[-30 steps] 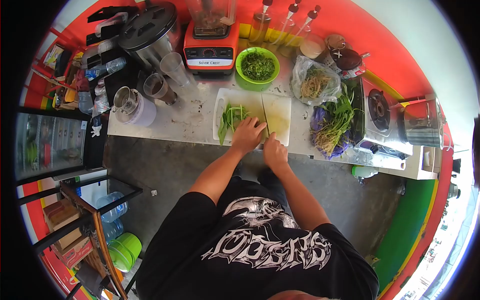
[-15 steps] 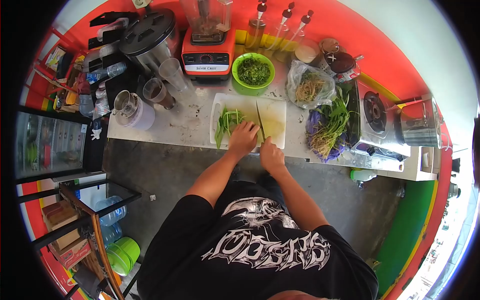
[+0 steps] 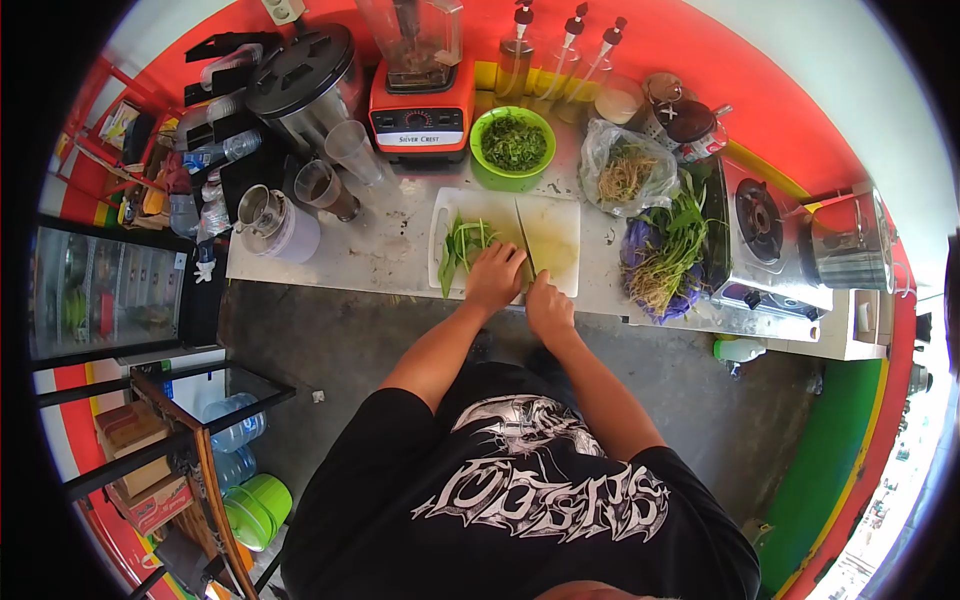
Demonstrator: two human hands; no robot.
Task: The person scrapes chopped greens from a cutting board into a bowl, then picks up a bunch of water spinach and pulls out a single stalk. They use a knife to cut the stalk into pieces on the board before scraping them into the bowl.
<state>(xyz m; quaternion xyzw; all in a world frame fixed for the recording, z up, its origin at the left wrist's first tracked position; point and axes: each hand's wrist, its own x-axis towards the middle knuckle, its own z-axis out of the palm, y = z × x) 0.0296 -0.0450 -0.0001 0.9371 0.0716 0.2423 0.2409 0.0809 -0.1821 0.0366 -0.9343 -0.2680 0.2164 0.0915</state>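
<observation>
A white cutting board [image 3: 558, 222] lies at the front edge of the metal counter. Green leafy stems [image 3: 462, 243] rest on its left half, and my left hand [image 3: 496, 275] presses on their near ends, fingers together. My right hand [image 3: 549, 306] is wrapped round the handle of a knife [image 3: 526, 238], whose blade points away from me, just right of my left fingertips. Behind the board stands a green bowl [image 3: 546, 165] of chopped greens [image 3: 512, 142].
A blender [image 3: 418, 120] stands behind the board, with plastic cups [image 3: 325, 188] to its left. On the right are a plastic bag of roots [image 3: 627, 175], a bundle of rooted greens [image 3: 670, 250] and a gas stove [image 3: 760, 222]. Pump bottles [image 3: 514, 65] line the wall.
The whole view has shifted slightly, so the counter appears a little further right. My hands keep nearly the same places on the board, the knife still in my right hand.
</observation>
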